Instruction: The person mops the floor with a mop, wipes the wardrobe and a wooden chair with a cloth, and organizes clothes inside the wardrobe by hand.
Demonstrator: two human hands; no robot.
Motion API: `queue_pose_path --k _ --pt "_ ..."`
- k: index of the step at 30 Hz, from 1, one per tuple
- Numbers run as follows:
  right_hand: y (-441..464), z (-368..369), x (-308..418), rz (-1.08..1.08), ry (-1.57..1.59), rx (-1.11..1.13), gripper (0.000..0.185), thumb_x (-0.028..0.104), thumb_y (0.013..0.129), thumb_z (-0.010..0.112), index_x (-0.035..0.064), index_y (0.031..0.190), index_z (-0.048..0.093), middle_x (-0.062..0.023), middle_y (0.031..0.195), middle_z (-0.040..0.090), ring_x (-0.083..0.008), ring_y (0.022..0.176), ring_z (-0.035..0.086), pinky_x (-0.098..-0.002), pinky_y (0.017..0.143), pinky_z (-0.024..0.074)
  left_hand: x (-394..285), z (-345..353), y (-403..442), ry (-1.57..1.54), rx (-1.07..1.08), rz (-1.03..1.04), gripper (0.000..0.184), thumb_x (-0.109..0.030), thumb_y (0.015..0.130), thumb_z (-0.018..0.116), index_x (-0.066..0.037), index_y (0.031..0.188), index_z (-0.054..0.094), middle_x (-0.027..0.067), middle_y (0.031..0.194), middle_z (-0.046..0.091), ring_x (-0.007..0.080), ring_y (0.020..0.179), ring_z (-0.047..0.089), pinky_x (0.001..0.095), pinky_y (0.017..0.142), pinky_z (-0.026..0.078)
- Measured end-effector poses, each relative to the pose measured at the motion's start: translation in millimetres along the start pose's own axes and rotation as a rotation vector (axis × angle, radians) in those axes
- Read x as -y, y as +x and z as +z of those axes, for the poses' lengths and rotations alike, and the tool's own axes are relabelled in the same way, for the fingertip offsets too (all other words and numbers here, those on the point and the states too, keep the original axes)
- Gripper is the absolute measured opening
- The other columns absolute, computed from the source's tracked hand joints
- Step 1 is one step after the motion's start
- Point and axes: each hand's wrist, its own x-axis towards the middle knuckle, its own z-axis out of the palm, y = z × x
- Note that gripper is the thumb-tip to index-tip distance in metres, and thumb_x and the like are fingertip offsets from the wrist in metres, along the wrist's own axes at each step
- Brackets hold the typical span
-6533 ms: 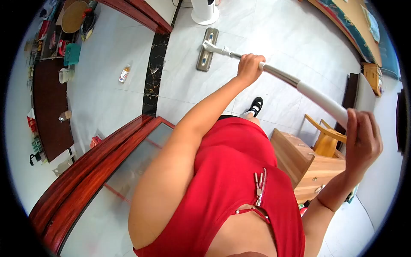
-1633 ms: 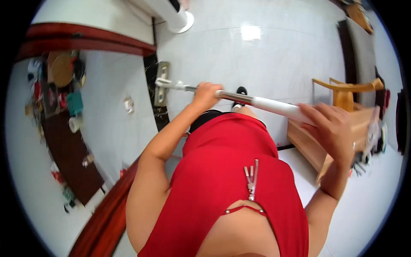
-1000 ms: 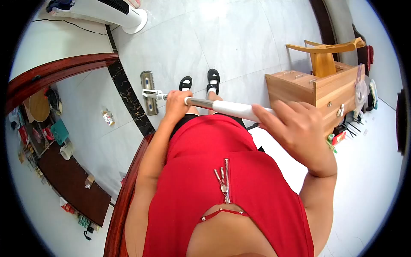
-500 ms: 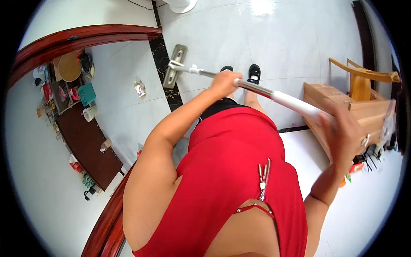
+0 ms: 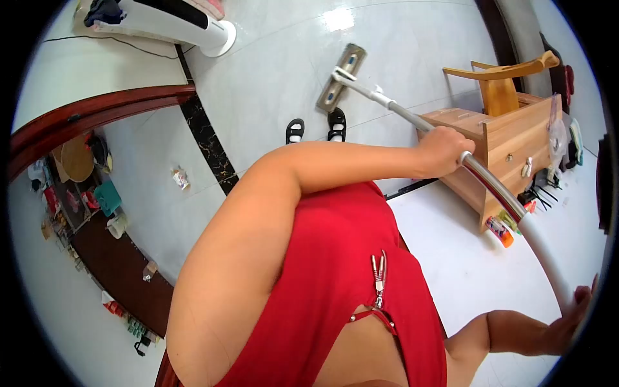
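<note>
A flat mop [image 5: 401, 111] slants across the head view, its long handle part silver metal, part white. Its rectangular head [image 5: 342, 77] lies on the grey tiled floor just beyond my feet. My left hand [image 5: 445, 152] is wrapped round the metal part of the handle, with my left arm stretched across the front of my red top. At the far right edge, my right hand [image 5: 576, 315] is closed round the white upper end of the handle. The dark rim of the view partly hides that hand.
On the right stands a wooden cabinet [image 5: 516, 158] with a wooden chair [image 5: 500, 93] behind it. Bottles [image 5: 500, 232] stand at its side. A white column-shaped appliance [image 5: 193, 26] is at upper left. Beyond a dark red door frame [image 5: 97, 106], a small packet [image 5: 180, 178] lies on the floor.
The mop head has moved to the right, from the dark floor strip to in front of my feet. Both hands have moved right with the handle, my right hand also closer to me.
</note>
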Motion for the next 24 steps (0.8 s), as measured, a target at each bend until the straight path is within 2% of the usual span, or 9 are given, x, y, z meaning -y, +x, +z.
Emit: queue_pose_path --k 6,10,11,12,13,15,18,21,24 --pt "1 12 10 -0.04 -0.042 -0.085 0.028 0.018 0.098 0.06 0.0003 0.117 0.069 -0.0097 0.09 0.07 -0.0134 0.08 0.064 -0.0289 0.068 0.0551 22 77 52 -0.116 -0.053 -0.009 0.01 -0.006 0.068 0.069 -0.009 0.077 0.066 0.013 0.079 0.066 0.0357 0.082 0.063 0.0477 0.072 0.05" --pt "26 59 36 0.016 0.209 -0.023 0.027 0.014 0.102 0.052 0.0019 0.12 0.068 -0.0054 0.115 0.071 -0.0112 0.085 0.065 -0.0247 0.075 0.0554 55 104 78 -0.152 -0.04 -0.083 0.01 -0.008 0.072 0.069 -0.012 0.081 0.069 0.0141 0.084 0.068 0.036 0.088 0.064 0.0477 0.076 0.05" --pt "32 72 55 -0.009 0.097 0.051 0.026 0.014 0.101 0.054 0.0043 0.121 0.068 -0.005 0.114 0.071 -0.0106 0.086 0.066 -0.025 0.076 0.0556 72 107 84 -0.145 -0.003 -0.126 0.01 -0.008 0.073 0.069 -0.013 0.083 0.07 0.014 0.086 0.068 0.0362 0.089 0.064 0.0478 0.077 0.051" --pt "32 89 61 -0.003 0.15 0.099 0.024 0.012 0.1 0.057 0.0068 0.12 0.069 -0.0046 0.112 0.072 -0.0111 0.087 0.067 -0.0255 0.077 0.0559 81 110 90 -0.137 0.034 -0.168 0.011 -0.009 0.075 0.069 -0.015 0.084 0.071 0.014 0.087 0.069 0.0364 0.09 0.065 0.048 0.079 0.051" --pt "40 98 91 -0.297 -0.037 0.028 0.02 0.01 0.095 0.063 0.0036 0.112 0.072 -0.007 0.101 0.075 -0.0124 0.073 0.067 -0.0262 0.067 0.0574 82 103 90 -0.089 0.064 -0.137 0.011 -0.009 0.075 0.069 -0.015 0.085 0.071 0.0137 0.089 0.068 0.0361 0.091 0.064 0.048 0.079 0.051" --pt "33 98 97 -0.167 0.087 -0.015 0.016 0.007 0.093 0.065 -0.0003 0.106 0.072 -0.012 0.098 0.075 -0.015 0.067 0.068 -0.0277 0.064 0.0576 80 73 84 0.009 0.123 -0.074 0.012 -0.01 0.075 0.07 -0.016 0.086 0.07 0.0131 0.093 0.068 0.0356 0.095 0.064 0.048 0.08 0.051" --pt "14 89 98 -0.213 0.102 -0.037 0.014 0.002 0.093 0.064 -0.0057 0.102 0.07 -0.0159 0.094 0.074 -0.017 0.064 0.067 -0.0287 0.06 0.0564 98 83 74 0.06 0.218 -0.043 0.018 -0.016 0.072 0.076 -0.013 0.087 0.068 0.0106 0.087 0.068 0.0338 0.091 0.064 0.0468 0.078 0.051" --pt "-1 81 91 -0.229 0.135 -0.038 0.012 -0.001 0.092 0.063 -0.0095 0.099 0.069 -0.0172 0.091 0.074 -0.0186 0.063 0.066 -0.0284 0.056 0.0543 91 80 58 0.052 0.132 0.012 0.017 -0.01 0.07 0.074 -0.011 0.085 0.066 0.0101 0.084 0.068 0.0345 0.087 0.064 0.047 0.076 0.05" --pt "-10 76 89 -0.237 0.192 -0.065 0.013 -0.001 0.093 0.06 -0.0102 0.098 0.068 -0.0194 0.081 0.072 -0.0214 0.059 0.065 -0.0291 0.055 0.0526 85 60 45 0.066 0.169 0.023 0.017 -0.005 0.068 0.071 -0.01 0.083 0.063 0.0098 0.082 0.067 0.035 0.085 0.063 0.0476 0.075 0.05"
